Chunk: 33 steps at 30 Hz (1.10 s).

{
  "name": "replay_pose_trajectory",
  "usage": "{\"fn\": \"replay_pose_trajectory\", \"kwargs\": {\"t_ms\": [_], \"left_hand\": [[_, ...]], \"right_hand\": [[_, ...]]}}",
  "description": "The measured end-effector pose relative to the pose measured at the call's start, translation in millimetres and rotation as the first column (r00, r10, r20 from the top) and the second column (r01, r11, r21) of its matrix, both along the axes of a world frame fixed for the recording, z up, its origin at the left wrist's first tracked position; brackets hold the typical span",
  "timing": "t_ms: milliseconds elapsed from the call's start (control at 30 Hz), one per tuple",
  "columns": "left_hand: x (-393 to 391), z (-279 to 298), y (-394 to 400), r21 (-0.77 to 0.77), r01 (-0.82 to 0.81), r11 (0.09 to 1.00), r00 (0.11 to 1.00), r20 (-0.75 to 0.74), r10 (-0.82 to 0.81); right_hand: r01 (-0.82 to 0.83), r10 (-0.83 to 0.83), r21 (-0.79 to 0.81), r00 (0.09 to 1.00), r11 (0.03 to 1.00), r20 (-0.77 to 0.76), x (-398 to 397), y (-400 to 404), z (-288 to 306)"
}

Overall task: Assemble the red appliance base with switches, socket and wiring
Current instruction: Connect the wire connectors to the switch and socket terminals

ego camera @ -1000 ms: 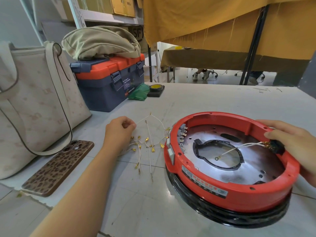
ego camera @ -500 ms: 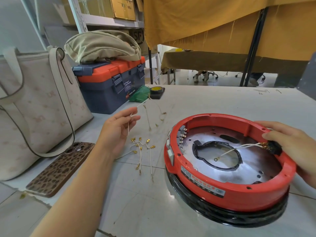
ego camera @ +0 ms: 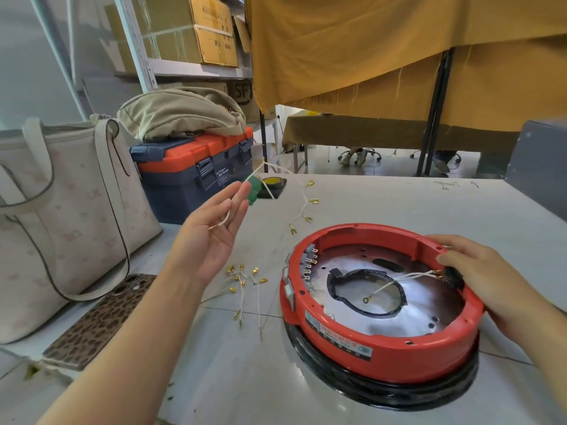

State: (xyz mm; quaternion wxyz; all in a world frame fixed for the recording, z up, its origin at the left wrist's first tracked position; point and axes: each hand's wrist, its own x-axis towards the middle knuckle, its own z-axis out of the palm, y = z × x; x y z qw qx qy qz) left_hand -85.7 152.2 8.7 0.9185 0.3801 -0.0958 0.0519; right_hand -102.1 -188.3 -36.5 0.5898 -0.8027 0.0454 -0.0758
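- The red appliance base (ego camera: 380,342) sits on the white table (ego camera: 383,197) at about 4 o'clock in my view, open side up, resting on a black ring (ego camera: 383,391).
- My right hand (ego camera: 487,277) curls over the rim at the base's 3 o'clock, fingers and thumb gripping a black socket part (ego camera: 453,276) pressed against the inner wall there.
- White leads (ego camera: 408,279) run from that part toward the centre hole; one ends in a ring terminal (ego camera: 365,300) lying loose on the metal plate, so I judge it is not yet fastened.
- At the base's 9 o'clock a row of metal tabs (ego camera: 309,271) stands bare, with no wires on them that I can see.
- My left hand (ego camera: 211,234) is raised at 10 o'clock, well apart from the base, palm up, fingers nearly straight but nipping one strand of a white wire harness (ego camera: 302,207) between two of them; its brass spade connectors dangle in the air.
- More loose wires (ego camera: 245,289) with brass ends lie on the table just beside the base at its 9 o'clock.
- My judgement: early to middle stage. The socket is going in; most of the wiring is left, and I cannot tell whether the switches are fully seated.
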Motion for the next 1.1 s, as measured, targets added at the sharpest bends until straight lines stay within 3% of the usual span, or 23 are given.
{"fn": "replay_pose_trajectory", "kwargs": {"t_ms": [200, 333, 600, 867, 1100], "left_hand": [[-10, 8, -39, 0.093, 0.085, 0.992, 0.995, -0.058, -0.08], [-19, 5, -71, 0.173, 0.221, 0.96, 0.974, -0.098, -0.207], [-26, 5, -107, 0.213, 0.362, 0.907, 0.932, -0.103, -0.348], [-25, 15, -109, 0.267, 0.405, 0.874, 0.913, -0.079, -0.399], [-22, 11, -105, 0.303, 0.33, 0.894, 0.943, -0.075, -0.323]], "right_hand": [[0.038, -0.027, -0.046, 0.978, 0.998, 0.209, -7, 2, 13], [-0.086, 0.097, -0.05, 0.951, 0.995, 0.294, -18, 8, 25], [-0.288, 0.265, 0.023, 0.907, 0.957, 0.327, -28, 13, 35], [-0.25, 0.247, -0.034, 0.915, 0.968, 0.32, -26, 19, 30], [-0.248, 0.242, -0.02, 0.92, 0.969, 0.307, -26, 19, 30]]}}
